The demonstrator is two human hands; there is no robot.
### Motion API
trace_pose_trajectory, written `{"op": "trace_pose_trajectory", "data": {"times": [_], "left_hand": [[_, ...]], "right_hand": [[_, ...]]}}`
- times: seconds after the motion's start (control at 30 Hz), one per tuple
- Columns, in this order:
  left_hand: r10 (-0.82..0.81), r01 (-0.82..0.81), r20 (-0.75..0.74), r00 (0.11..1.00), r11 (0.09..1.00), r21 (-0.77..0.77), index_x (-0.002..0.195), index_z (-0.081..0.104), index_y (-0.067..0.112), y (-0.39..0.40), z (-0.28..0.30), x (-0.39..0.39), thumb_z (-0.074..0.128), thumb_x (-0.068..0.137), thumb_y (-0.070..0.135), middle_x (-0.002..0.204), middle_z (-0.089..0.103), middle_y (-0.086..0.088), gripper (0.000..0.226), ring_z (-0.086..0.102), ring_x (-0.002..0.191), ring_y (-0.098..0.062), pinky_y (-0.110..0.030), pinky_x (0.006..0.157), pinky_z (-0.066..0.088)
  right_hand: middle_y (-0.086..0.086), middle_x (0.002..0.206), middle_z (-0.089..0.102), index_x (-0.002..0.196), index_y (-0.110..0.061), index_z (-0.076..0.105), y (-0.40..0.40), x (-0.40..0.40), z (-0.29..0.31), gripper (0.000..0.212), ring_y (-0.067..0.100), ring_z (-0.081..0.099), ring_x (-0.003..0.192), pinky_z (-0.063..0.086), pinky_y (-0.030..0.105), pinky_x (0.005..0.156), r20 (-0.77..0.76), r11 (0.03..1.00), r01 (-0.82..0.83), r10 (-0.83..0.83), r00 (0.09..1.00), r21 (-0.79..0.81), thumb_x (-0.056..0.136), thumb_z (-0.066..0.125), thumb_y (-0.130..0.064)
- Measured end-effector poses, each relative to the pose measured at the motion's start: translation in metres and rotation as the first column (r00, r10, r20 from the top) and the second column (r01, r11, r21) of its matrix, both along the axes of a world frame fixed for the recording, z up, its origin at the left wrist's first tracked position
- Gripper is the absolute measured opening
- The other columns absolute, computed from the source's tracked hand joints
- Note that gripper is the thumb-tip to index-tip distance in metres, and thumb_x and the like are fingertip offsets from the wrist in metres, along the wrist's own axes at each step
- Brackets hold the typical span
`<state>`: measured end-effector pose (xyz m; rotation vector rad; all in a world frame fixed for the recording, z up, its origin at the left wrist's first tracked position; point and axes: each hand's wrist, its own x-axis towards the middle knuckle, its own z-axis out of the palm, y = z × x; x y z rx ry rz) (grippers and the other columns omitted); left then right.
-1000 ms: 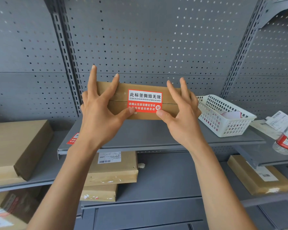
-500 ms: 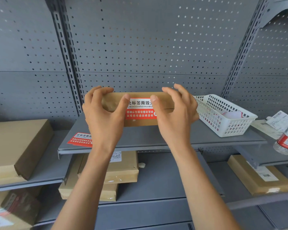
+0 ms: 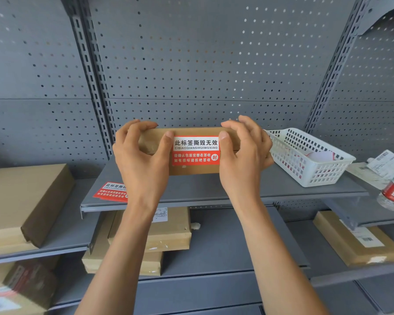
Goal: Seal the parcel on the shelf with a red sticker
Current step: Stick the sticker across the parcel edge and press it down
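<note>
At frame centre, the parcel (image 3: 191, 151) stands on the shelf (image 3: 214, 189). The left hand (image 3: 143, 160) and right hand (image 3: 243, 158) clasp its ends, fingers curled over the top, thumbs flanking the red sticker (image 3: 196, 150) on its front.

A brown cardboard parcel (image 3: 189, 151) stands on the grey metal shelf (image 3: 214, 189), a white plastic mesh basket (image 3: 305, 155) to its right, a loose red sticker (image 3: 112, 192) lying front-left.
</note>
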<state>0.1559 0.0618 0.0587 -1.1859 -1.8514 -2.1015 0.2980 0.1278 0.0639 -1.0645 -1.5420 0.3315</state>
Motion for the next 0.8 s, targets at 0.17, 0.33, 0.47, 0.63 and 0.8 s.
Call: {"op": "trace_pose_trajectory", "data": {"times": [0.17, 0.33, 0.47, 0.63, 0.8], "left_hand": [[-0.005, 0.005, 0.01, 1.0, 1.0, -0.003, 0.102, 0.064, 0.038, -0.001, 0.001, 0.0, 0.067, 0.087, 0.04, 0.131, 0.059, 0.001, 0.016, 0.056, 0.124, -0.023, -0.05, 0.105, 0.045], [0.008, -0.008, -0.002, 1.0, 1.0, -0.025, 0.105, 0.065, 0.033, 0.002, 0.003, -0.002, 0.072, 0.083, 0.049, 0.128, 0.06, 0.0, 0.028, 0.058, 0.119, -0.025, -0.048, 0.101, 0.048], [-0.002, 0.002, -0.007, 1.0, 1.0, -0.027, 0.106, 0.066, 0.032, 0.004, 0.001, -0.006, 0.071, 0.084, 0.047, 0.129, 0.059, 0.001, 0.027, 0.057, 0.122, -0.024, -0.049, 0.103, 0.046], [-0.041, 0.04, -0.032, 0.999, 0.999, -0.032, 0.109, 0.067, 0.031, 0.008, -0.001, -0.008, 0.067, 0.091, 0.04, 0.137, 0.057, 0.001, 0.02, 0.054, 0.128, -0.021, -0.051, 0.107, 0.044], [-0.079, 0.072, -0.072, 0.994, 0.993, -0.091, 0.121, 0.066, 0.03, 0.008, 0.0, -0.01, 0.069, 0.09, 0.044, 0.149, 0.048, 0.002, 0.034, 0.045, 0.137, -0.017, -0.041, 0.111, 0.041]], "right_hand": [[-0.017, 0.144, 0.05, 0.11, -0.035, 0.068, 0.0, -0.001, 0.001, 0.024, 0.016, 0.031, 0.141, 0.02, 0.048, 0.109, -0.011, 1.0, -0.001, 0.001, 1.0, -0.005, 0.098, 0.049, -0.027], [-0.016, 0.143, 0.05, 0.109, -0.035, 0.067, -0.002, -0.004, 0.003, 0.022, 0.015, 0.031, 0.14, 0.021, 0.045, 0.107, -0.006, 1.0, -0.006, 0.006, 1.0, -0.007, 0.092, 0.059, -0.047], [-0.015, 0.144, 0.05, 0.11, -0.036, 0.067, 0.001, -0.003, 0.0, 0.021, 0.017, 0.031, 0.14, 0.021, 0.046, 0.107, 0.003, 1.0, -0.011, 0.011, 1.0, 0.002, 0.092, 0.061, -0.043], [-0.015, 0.144, 0.051, 0.111, -0.035, 0.069, 0.007, -0.001, -0.001, 0.02, 0.018, 0.032, 0.14, 0.022, 0.052, 0.11, -0.023, 1.0, -0.006, 0.006, 1.0, 0.004, 0.095, 0.057, -0.034], [-0.013, 0.154, 0.044, 0.122, -0.036, 0.067, 0.01, 0.004, -0.003, 0.031, 0.02, 0.027, 0.145, 0.018, 0.046, 0.111, 0.046, 0.999, -0.044, 0.044, 0.998, 0.005, 0.095, 0.054, -0.044]]}}
